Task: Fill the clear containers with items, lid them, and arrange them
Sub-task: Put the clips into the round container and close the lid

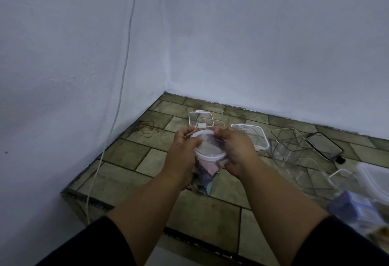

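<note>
Both hands, left hand (185,145) and right hand (235,147), fingers pinching round translucent lid (208,146) onto clear container (207,169), pastel, possibly paper, pieces inside

A round clear plastic container (207,166) is held above the tiled stone counter (147,160) between the left hand (185,150) and right hand (237,150), a round translucent lid (208,144) on its top and pastel folded items (207,169) inside. Behind the hands lie two rectangular clear lids (202,118), overlapping. To their right sits a white-rimmed rectangular container (255,135), then an open clear square container (290,141), then a dark-rimmed rectangular lid (325,144). A thin white cable (120,101) hangs down the wall at left.
</note>
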